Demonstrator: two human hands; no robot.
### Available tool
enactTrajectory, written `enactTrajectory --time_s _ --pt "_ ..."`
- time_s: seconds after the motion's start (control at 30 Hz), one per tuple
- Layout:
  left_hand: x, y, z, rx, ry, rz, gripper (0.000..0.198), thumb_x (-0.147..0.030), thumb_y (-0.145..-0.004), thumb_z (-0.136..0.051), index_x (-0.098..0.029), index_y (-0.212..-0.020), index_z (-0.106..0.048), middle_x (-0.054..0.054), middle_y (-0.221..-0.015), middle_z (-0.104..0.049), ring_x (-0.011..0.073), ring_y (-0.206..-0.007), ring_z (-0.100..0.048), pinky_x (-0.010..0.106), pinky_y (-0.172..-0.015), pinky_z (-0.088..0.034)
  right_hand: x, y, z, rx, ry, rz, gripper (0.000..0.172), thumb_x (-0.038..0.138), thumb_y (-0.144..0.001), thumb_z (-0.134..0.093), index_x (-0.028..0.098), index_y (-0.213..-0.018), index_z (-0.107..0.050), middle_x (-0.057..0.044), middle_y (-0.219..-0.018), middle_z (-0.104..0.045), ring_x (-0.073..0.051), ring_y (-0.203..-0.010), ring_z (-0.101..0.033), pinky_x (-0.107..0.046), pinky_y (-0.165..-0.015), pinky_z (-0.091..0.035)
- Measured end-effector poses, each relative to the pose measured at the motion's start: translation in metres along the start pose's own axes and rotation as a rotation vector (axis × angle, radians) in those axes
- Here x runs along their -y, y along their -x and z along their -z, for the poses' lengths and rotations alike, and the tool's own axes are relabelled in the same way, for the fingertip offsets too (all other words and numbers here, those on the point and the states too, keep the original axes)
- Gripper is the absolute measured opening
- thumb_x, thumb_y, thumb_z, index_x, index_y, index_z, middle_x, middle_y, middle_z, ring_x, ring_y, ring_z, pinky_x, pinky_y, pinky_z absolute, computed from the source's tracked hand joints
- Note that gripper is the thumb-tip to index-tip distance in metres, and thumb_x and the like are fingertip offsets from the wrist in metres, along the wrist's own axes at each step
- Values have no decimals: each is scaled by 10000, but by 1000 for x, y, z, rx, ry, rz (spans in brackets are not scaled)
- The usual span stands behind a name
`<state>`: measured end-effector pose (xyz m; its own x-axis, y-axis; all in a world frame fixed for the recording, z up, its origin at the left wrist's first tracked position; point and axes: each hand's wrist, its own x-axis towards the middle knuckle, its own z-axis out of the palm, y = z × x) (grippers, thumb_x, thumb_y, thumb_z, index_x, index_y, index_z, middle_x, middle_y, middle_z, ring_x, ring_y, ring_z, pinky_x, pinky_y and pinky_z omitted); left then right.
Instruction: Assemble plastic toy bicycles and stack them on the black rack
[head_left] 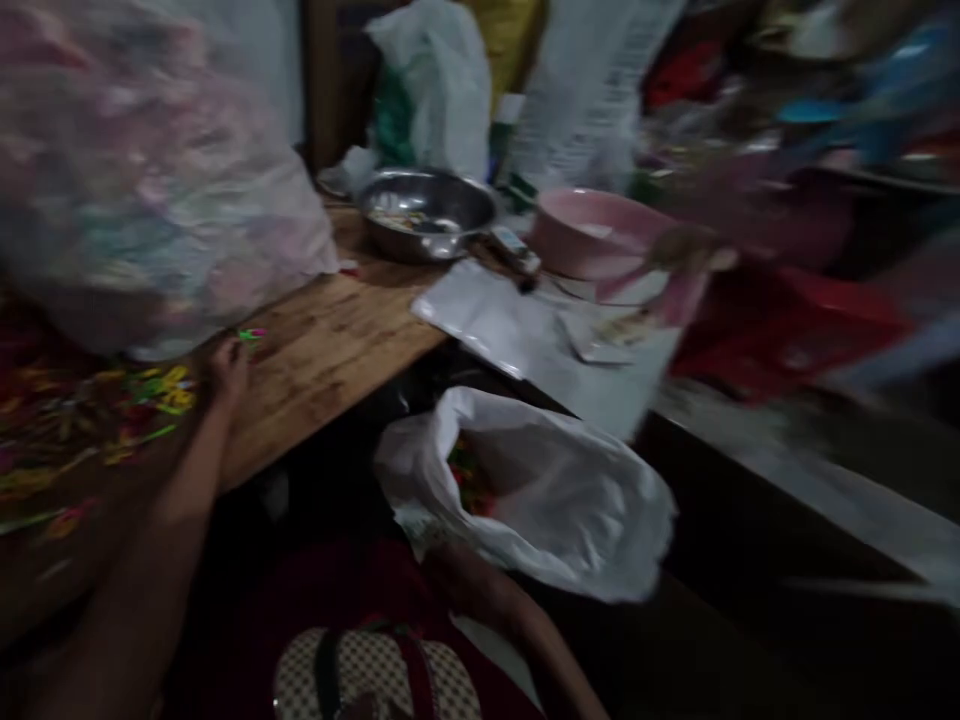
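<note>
At the wooden table's edge, my left hand has its fingers closed around a small green and pink piece, whose exact kind is too blurred to tell. Left of that wrist lies a loose heap of small yellow, green and red pieces. My right hand is low, against the near side of a white sack; its fingers are dark and hidden. The sack gapes open, with red and green pieces inside.
A big, full translucent bag stands on the wooden table. Behind are a steel bowl and a pink basin. Flat plastic packets lie nearer. A checkered item with dark stripes is below. The right side is blurred.
</note>
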<state>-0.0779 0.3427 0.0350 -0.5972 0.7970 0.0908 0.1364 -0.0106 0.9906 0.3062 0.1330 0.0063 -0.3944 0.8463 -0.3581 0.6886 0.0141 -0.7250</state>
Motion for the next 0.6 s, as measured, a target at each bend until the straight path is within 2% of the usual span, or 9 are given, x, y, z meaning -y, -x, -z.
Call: enactTrajectory --time_s 0.07,0.13,0.23,0.3,0.33,0.4,0.47,0.6 --pt "3 19 5 -27 93 54 126 -245 -791 -671 -143 -777 -600 -28 -703 -614 107 -721 -590 228 -754 -481 22 -30 7 160 49 154 292 237 -899 -545 181 -617 -596 -10 -565 -572 -100 -500 -484 -225 -456 -352" --pt "3 47 12 -6 197 115 204 -342 -779 -664 -150 -825 -613 6 -761 -655 115 -684 -610 251 -714 -509 53 -63 14 169 18 330 315 299 -933 -449 177 -701 -625 -22 -626 -602 -127 -570 -532 -243 -519 -399" --pt "-7 100 26 93 320 210 391 -474 -684 -725 -133 -865 -661 69 -815 -695 175 -684 -662 332 -696 -560 108 -110 4 -82 -204 480 323 430 -947 -459 183 -902 -661 -24 -759 -660 -149 -687 -603 -261 -646 -480" --pt "-18 131 37 147 474 289 484 -510 -630 -791 -134 -912 -675 78 -844 -708 181 -691 -673 344 -707 -573 138 -135 -16 -233 -336 525 328 470 -928 -513 178 -982 -652 -38 -834 -678 -158 -730 -627 -278 -691 -507" --pt "-24 143 44 141 540 314 507 -505 -600 -830 -136 -912 -676 72 -844 -710 175 -694 -673 330 -702 -573 149 -143 -29 -256 -393 545 336 484 -920 -533 176 -997 -644 -48 -863 -683 -162 -742 -634 -280 -685 -513" --pt "-31 161 55 86 616 326 510 -475 -558 -887 -140 -882 -679 49 -831 -704 152 -706 -663 279 -680 -559 163 -152 -53 -209 -488 574 340 496 -916 -557 180 -1013 -635 -63 -902 -690 -167 -767 -648 -279 -664 -521" --pt "-32 172 64 0 590 278 463 -453 -558 -899 -141 -822 -681 19 -791 -687 120 -693 -634 224 -640 -529 168 -153 -72 -154 -531 593 310 476 -914 -574 191 -1011 -647 -66 -921 -700 -171 -799 -657 -287 -693 -532" --pt "-20 178 68 -96 491 187 348 -415 -621 -868 -150 -756 -688 -12 -713 -661 88 -649 -584 189 -613 -474 165 -150 -88 -185 -518 595 232 413 -883 -587 206 -930 -682 -48 -896 -717 -178 -837 -661 -330 -824 -528"
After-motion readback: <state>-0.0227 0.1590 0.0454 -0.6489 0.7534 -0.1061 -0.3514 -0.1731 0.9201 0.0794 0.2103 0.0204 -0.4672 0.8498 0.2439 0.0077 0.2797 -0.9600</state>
